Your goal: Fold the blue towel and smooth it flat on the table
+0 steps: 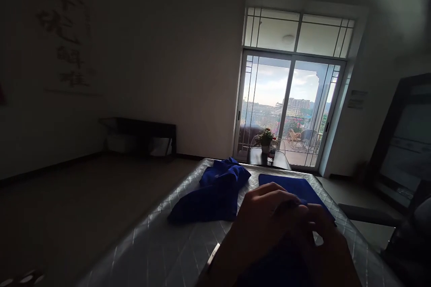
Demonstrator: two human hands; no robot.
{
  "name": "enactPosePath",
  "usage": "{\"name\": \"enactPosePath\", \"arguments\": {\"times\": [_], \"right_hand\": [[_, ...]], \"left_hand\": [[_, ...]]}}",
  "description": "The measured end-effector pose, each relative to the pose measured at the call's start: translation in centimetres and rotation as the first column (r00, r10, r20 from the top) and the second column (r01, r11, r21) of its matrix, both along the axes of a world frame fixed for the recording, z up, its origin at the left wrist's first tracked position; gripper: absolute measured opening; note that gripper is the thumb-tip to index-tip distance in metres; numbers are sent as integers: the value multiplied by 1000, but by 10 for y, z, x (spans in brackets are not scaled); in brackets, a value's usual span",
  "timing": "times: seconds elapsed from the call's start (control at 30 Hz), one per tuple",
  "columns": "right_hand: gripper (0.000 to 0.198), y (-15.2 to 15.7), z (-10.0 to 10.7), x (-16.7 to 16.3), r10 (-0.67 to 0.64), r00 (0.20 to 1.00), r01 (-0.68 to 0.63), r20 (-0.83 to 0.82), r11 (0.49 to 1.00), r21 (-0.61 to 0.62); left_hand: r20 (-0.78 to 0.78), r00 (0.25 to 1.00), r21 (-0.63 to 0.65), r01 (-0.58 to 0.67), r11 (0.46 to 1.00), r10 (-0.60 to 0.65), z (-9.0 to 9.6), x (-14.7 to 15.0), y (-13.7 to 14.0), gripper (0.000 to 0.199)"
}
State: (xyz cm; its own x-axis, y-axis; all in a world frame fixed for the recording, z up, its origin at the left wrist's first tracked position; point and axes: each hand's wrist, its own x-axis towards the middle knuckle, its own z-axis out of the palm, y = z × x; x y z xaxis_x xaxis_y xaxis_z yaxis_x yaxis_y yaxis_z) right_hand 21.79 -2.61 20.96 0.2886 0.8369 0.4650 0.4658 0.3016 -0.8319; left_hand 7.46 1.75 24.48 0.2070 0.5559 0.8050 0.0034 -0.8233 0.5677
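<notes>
My left hand (261,217) and my right hand (325,228) meet over the table, fingers closed and fingertips together. Dark blue cloth (279,260) hangs below them and seems to be pinched between the fingers, though shadow hides most of it. Just beyond my hands, a flat folded blue cloth (292,184) lies on the table cover. To the left, a crumpled blue garment (215,193) is heaped loosely. Both rest on a shiny, quilted-pattern table cover (161,242).
A thin pale-edged object (214,253) lies beside my left forearm. Past the table's far end stands a small dark table (283,161) with a potted plant (266,139) and a bottle (271,150). A low dark bench (144,128) stands along the wall, left of the sliding glass door (266,98).
</notes>
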Motion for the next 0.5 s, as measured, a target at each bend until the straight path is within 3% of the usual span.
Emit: {"name": "enactPosePath", "arguments": {"times": [0.13, 0.27, 0.37, 0.5], "right_hand": [[40, 12, -5, 17, 77, 997, -77, 21, 997, 28], [37, 21, -3, 45, 29, 999, -30, 14, 997, 77], [35, 26, -1, 60, -41, 999, 40, 3, 985, 168], [32, 26, 1, 64, -93, 994, 104, -56, 965, 240]], "left_hand": [[-82, 996, -95, -43, 995, 35, -1, -4, 10, 5], [-212, 976, -141, -76, 987, 45, -4, -10, 22, 14], [-351, 934, -109, -114, 987, 69, -8, -11, 30, 19], [-496, 841, -37, -270, 962, 217, -11, -7, 36, 17]]}}
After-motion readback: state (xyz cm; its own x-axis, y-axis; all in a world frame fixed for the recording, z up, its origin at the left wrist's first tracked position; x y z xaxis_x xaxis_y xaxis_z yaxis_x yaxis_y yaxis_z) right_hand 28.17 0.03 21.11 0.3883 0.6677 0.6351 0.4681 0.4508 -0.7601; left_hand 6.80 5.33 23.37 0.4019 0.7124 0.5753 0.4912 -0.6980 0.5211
